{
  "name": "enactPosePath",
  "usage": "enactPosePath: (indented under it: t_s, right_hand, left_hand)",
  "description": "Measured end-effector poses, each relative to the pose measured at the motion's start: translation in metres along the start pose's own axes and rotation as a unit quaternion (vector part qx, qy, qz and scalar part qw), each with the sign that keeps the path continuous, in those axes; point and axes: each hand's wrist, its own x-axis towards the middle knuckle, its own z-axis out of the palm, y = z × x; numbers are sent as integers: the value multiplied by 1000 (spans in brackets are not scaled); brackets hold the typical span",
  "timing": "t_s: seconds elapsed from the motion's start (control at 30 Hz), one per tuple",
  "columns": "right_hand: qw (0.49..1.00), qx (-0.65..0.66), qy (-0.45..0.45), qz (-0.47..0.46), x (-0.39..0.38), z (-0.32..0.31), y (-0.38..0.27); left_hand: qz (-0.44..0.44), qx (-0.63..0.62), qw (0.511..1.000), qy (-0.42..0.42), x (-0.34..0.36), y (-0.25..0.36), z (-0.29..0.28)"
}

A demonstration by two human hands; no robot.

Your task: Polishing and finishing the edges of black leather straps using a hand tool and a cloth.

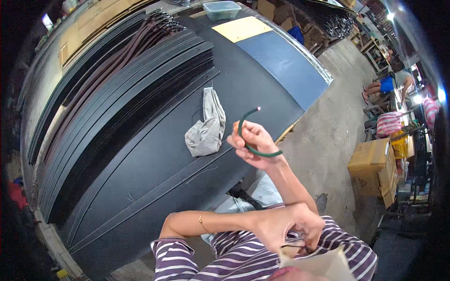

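My right hand (253, 145) is raised over the table edge, its fingers closed on a curved dark-green cord (262, 153) with a pink tip. My left hand (283, 225) crosses my right forearm close to my striped shirt, fingers curled round something thin and dark that I cannot make out. A pale cream flap (330, 262) lies just beside it, low in the view. A crumpled grey cloth (204, 133) lies on the black sheet-covered table (239, 79), left of my right hand.
Stacked dark strips (122, 93) fill the table's left. A plastic container (221, 10) and yellow sheet (241, 28) are at the back. A cardboard box (368, 168) stands on the concrete floor (333, 122) at right. A person in blue shorts (386, 84) sits farther off.
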Motion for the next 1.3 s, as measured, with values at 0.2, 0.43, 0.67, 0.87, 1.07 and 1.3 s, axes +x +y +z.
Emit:
enactPosePath:
  t_s: [0.2, 0.43, 0.67, 0.87, 1.07, 1.3]
  right_hand:
    - [997, -34, -70, 12, 10, 24, 9]
    - [998, -35, -41, 17, 4, 21, 9]
    - [998, -21, -51, 7, 1, 20, 10]
    - [945, -254, 180, -98, -4, 0, -6]
    - [886, -361, 228, -181, -11, 4, -17]
    - [859, -402, 192, -250, -24, 22, -23]
  left_hand:
    - [-15, 19, 998, -58, 3, 7, -7]
    - [-6, 39, 998, -47, 4, 5, -14]
    - [14, 45, 999, -23, 3, 3, -16]
    - [-9, 59, 998, -25, 5, 6, -18]
    - [30, 105, 994, -5, 5, -4, -13]
    - [45, 106, 993, -5, 2, -5, -10]
